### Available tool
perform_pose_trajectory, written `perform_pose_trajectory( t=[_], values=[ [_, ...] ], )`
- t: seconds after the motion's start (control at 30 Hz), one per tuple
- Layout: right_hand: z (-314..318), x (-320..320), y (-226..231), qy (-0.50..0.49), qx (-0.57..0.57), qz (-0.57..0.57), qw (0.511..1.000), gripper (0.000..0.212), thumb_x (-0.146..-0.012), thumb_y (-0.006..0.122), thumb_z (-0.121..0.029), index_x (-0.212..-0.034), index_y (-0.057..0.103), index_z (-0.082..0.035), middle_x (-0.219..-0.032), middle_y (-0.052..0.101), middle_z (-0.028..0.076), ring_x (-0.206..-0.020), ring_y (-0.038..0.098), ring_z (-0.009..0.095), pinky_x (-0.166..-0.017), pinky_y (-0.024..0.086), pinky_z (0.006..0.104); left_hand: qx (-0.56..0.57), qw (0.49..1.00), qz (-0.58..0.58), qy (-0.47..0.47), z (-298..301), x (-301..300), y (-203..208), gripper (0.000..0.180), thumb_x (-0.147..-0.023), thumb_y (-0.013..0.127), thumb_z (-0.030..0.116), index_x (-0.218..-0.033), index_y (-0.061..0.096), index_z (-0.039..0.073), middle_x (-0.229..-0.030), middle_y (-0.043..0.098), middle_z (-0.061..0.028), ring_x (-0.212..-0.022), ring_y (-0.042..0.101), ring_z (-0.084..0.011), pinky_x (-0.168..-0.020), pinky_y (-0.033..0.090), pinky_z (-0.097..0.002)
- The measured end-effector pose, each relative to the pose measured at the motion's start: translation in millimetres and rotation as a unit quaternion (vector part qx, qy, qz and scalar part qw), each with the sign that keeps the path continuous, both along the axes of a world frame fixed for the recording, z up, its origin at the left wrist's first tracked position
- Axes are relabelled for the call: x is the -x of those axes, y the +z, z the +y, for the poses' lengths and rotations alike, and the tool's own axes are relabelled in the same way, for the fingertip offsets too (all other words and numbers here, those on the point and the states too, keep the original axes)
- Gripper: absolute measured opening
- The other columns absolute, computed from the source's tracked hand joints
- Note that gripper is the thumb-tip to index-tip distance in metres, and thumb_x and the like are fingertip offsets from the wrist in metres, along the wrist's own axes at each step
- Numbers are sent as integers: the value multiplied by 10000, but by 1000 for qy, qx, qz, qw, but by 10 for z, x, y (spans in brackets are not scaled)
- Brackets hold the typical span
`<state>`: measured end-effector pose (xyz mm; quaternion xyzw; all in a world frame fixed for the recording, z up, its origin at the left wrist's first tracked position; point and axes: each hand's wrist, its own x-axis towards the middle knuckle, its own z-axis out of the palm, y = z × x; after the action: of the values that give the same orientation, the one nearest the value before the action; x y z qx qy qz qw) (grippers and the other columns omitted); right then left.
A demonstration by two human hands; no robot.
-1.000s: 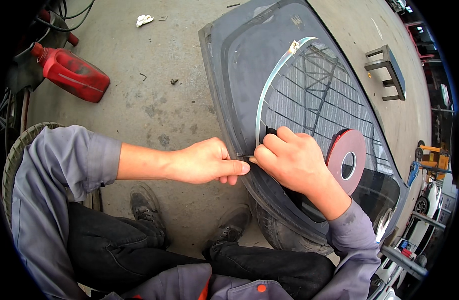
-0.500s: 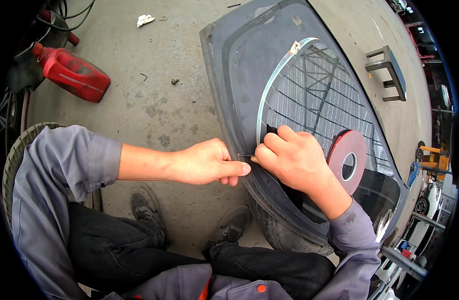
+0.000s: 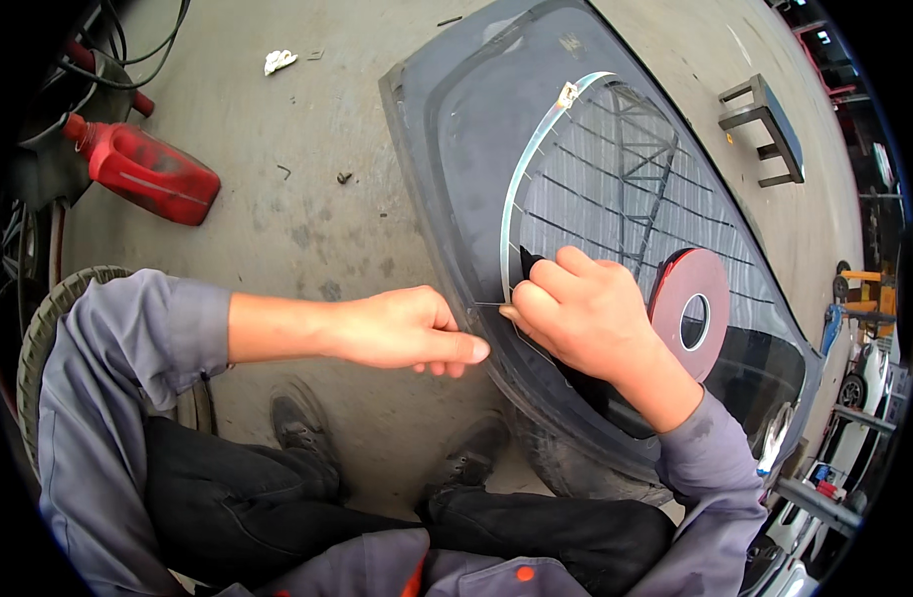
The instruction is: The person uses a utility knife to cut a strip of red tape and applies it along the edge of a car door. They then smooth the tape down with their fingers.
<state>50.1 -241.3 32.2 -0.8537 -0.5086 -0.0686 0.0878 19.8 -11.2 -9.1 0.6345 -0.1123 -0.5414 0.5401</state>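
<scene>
A car workshop: a stained floor (image 3: 307, 239), red jug (image 3: 163, 177) near its left edge, a glazed car panel (image 3: 471, 104) over a tyre (image 3: 568, 460), a white car (image 3: 874, 370).

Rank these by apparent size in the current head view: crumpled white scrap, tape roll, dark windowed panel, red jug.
1. Dark windowed panel, by far.
2. Tape roll and red jug: too alike to rank.
3. Crumpled white scrap, clearly smallest.

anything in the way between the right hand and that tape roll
Nothing visible stands between the right hand and the tape roll: the roll rests on the dark panel, just to the hand's right.
</scene>
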Motion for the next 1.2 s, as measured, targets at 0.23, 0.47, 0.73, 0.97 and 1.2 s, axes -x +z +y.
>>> perform_pose_trajectory(
  t=[0.23, 0.47, 0.73, 0.97, 1.2],
  values=[
    [-108, -62, 109, -57, -20, -14, 998, 265, -731, 733, -245, -673, 502, -131, -656, 463, 6, -620, 516, 183, -465, 453, 313, -9, 884, -453, -117, 153, -312, 534, 58, -786, 672, 122, -829, 665, 83, -741, 617, -51, -647, 606, -207, -590, 466, -345],
    [-154, -182, 183, -157, -68, -48, 984, 236, -796, 717, -223, -725, 527, -103, -676, 515, 28, -623, 541, 220, -492, 452, 348, -49, 730, -661, -167, -36, -405, 512, 111, -739, 702, 148, -781, 633, 71, -744, 527, -44, -721, 574, -236, -595, 491, -362],
    [-152, -199, 140, -208, -96, -49, 972, 247, -823, 700, -207, -720, 509, -88, -662, 520, 46, -618, 550, 235, -505, 450, 365, -106, 701, -680, -187, -148, -382, 509, 119, -701, 677, 118, -691, 571, 65, -714, 531, -56, -701, 588, -242, -591, 505, -360],
    [-166, -297, 158, -245, -125, -51, 960, 244, -841, 686, -202, -727, 513, -71, -677, 539, 61, -632, 568, 260, -533, 459, 389, -143, 702, -665, -209, -210, -342, 587, 133, -668, 667, 95, -705, 556, 32, -710, 544, -68, -706, 610, -256, -578, 516, -373],
    [-156, -301, 120, -248, -119, -39, 961, 250, -846, 686, -194, -730, 506, -64, -667, 529, 68, -628, 565, 263, -528, 451, 394, -147, 705, -653, -233, -214, -384, 589, 122, -662, 659, 83, -721, 573, 21, -721, 567, -81, -715, 627, -260, -587, 525, -372]
  ],
)
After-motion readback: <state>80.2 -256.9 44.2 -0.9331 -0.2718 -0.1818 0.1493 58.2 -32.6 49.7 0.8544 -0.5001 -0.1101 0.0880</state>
